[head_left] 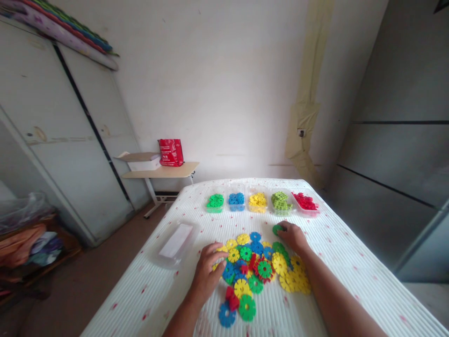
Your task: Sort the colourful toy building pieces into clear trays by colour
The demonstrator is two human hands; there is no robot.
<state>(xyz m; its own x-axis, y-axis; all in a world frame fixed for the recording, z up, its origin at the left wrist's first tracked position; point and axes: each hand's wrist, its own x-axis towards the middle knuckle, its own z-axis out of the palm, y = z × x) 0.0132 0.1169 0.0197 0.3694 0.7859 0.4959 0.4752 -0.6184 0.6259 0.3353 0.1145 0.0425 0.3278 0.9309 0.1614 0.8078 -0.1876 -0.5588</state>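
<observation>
A loose pile of flower-shaped plastic discs [242, 286] in yellow, blue, green and red lies on the white table. Over its left edge rests my left hand [209, 267], fingers apart and curved beside yellow and blue discs, gripping nothing that I can see. At the pile's upper right, my right hand [293, 235] pinches a green disc [277, 229] between thumb and fingers. Under my right forearm sits a cluster of yellow discs [296, 279]. A green disc on red ones [264, 269] stands out near the pile's middle.
Along the far side stand clear tubs of green [215, 202], blue [236, 201], yellow [257, 202], light green [281, 203] and red pieces [306, 202]. A clear plastic lid [175, 243] lies at left. Behind is a side table [164, 170] with a red bag [170, 152].
</observation>
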